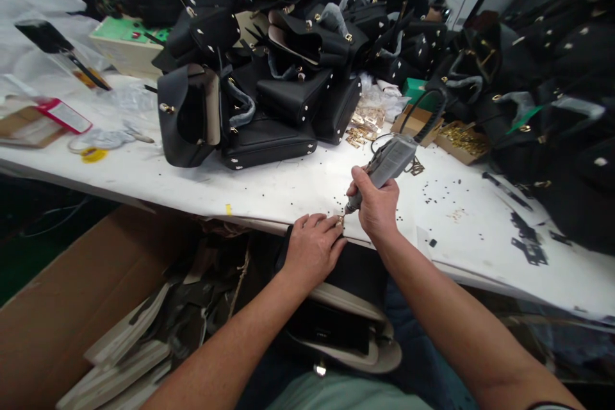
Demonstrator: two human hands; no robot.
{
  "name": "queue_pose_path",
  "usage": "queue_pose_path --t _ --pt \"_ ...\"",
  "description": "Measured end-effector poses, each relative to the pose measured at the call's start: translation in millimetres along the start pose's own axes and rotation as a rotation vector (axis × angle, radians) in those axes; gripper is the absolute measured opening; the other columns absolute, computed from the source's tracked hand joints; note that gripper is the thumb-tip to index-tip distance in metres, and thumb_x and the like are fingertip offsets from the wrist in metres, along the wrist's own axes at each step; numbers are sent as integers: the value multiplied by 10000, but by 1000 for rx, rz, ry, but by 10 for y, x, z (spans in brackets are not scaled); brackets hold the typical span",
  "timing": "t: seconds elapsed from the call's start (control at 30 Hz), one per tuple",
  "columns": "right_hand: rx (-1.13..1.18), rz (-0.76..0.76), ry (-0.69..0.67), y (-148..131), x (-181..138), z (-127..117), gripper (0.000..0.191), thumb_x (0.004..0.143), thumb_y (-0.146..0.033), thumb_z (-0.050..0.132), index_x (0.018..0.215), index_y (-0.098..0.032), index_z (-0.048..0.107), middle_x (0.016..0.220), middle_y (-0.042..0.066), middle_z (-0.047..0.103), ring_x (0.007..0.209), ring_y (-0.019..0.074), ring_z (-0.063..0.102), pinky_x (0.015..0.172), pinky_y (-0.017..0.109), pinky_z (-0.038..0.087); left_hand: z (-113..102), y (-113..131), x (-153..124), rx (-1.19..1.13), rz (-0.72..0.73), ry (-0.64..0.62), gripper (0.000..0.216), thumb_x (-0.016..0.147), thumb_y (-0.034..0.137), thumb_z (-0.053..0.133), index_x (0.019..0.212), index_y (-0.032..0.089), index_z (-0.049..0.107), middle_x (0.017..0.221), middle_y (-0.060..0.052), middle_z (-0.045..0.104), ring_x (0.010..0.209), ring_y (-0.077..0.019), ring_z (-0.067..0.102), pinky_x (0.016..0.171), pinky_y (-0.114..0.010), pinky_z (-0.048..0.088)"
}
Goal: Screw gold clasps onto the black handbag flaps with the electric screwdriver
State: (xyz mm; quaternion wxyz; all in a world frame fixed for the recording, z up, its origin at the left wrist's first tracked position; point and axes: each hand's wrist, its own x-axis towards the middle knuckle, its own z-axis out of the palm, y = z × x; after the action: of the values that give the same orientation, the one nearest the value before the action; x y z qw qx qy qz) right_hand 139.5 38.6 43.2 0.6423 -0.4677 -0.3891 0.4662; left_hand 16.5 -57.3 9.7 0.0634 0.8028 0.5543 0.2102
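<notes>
My right hand [379, 202] is closed round a grey electric screwdriver [391, 157], its tip slanting down to a small gold metal fitting [340, 221] at the table's front edge. Beside that tip, my left hand [314, 246] presses on the black handbag [365, 262], with index finger and thumb close to the fitting. The handbag rests between my lap and the table edge, its beige-lined mouth open toward me. A gold clasp [319, 369] shows on its near side. My left palm and fingers hide part of the bag.
Black handbags [271, 144] are piled across the back of the white table [202, 186]. Gold fittings [464, 141] fill a box at the right, with small black bits scattered nearby. A phone on a stand [45, 35] is at the left. A cardboard box [86, 282] stands below.
</notes>
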Motion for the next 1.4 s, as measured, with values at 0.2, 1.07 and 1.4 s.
queue_pose_path --t 0.2,1.07,1.4 --pt "-55 -10 -5 56 -11 40 345 736 -478 798 803 -169 662 529 -25 591 439 114 516 390 212 425 13 -12 -2 -12 0 -1 257 961 345 605 1194 262 676 1315 -22 672 1210 -268 557 1005 -497 424" --pt "-381 -84 -347 31 -9 67 288 778 -289 666 548 -197 519 467 -32 526 423 103 475 442 221 410 -1 -6 19 -22 -11 5 252 946 326 619 1180 258 683 1300 -43 677 1189 -273 572 1007 -507 431" --pt "-216 -24 -366 43 40 -39 356 779 -457 751 614 -180 600 498 2 584 448 123 529 444 226 444 15 -87 -6 -12 12 2 256 957 262 600 1194 298 691 1301 4 684 1196 -245 572 985 -473 447"
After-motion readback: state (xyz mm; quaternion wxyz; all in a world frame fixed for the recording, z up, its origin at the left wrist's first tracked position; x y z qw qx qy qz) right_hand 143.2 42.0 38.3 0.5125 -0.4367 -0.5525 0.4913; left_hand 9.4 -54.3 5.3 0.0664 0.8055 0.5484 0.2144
